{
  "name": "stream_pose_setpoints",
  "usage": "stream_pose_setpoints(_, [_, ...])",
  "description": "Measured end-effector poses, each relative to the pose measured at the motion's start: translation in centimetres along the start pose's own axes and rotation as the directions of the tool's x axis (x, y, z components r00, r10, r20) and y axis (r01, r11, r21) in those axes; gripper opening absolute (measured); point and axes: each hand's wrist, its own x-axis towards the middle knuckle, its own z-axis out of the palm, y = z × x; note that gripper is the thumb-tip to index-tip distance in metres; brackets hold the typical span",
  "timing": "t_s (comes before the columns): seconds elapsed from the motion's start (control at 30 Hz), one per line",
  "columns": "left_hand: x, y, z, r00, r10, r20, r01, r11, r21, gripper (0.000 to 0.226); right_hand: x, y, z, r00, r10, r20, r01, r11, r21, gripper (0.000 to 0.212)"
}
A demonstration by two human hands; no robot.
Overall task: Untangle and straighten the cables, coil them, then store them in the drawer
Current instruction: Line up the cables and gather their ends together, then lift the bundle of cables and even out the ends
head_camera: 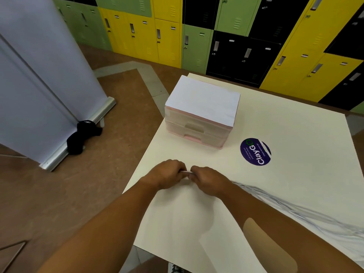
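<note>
The grip of the left hand (167,174) and that of the right hand (207,180) meet knuckle to knuckle low over the tabletop (295,131). The fingers of both are curled in and clenched on a short pale stretch of cable (186,172) that bridges the small gap between them. Only that bit shows, and how the fingers lie underneath is hidden by the backs of the hands. From behind the right wrist the rest of the cables (285,205) run as a grey-white bundle along the tabletop toward its lower right edge, too blurred to count the strands or tell how tangled they are. A tan patch (264,241) sits on the right forearm. Beyond the hands, near the far left side of the tabletop, stands a small pale pink drawer unit (199,123) with a white top, its two drawers pushed in. Just to its right, a round dark blue sticker (255,151) lies flat on the surface, well apart from the hands. On the brown floor to the left, a black bag (82,136) slumps against the metal foot of a white banner stand (39,75). Yellow, green and black lockers (226,36) line the wall behind.
</note>
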Motion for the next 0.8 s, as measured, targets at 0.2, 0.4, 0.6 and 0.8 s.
stream_pose_setpoints(0.2, [-1.0,-2.2,-2.2,0.973,-0.231,-0.009,0.231,0.971,0.065,0.030,-0.1,0.1,-0.8,1.000,-0.001,-0.013,0.002,0.999,0.032,0.030])
stream_pose_setpoints(0.4, [-1.7,-3.4,-2.7,0.953,-0.304,0.017,0.262,0.790,-0.554,0.018,0.3,0.8,-1.7,0.995,0.083,-0.063,-0.075,0.991,0.111,0.044])
stream_pose_setpoints(0.6, [-1.4,-2.1,-0.9,0.873,-0.482,0.072,0.141,0.109,-0.984,0.049,-0.4,1.5,-2.2,0.972,0.172,-0.163,-0.114,0.942,0.315,0.049])
stream_pose_setpoints(0.8, [-0.9,1.1,2.5,0.893,-0.381,0.239,0.093,-0.362,-0.927,0.085,-0.8,1.5,-2.7,0.949,0.190,-0.251,-0.075,0.911,0.407,0.045])
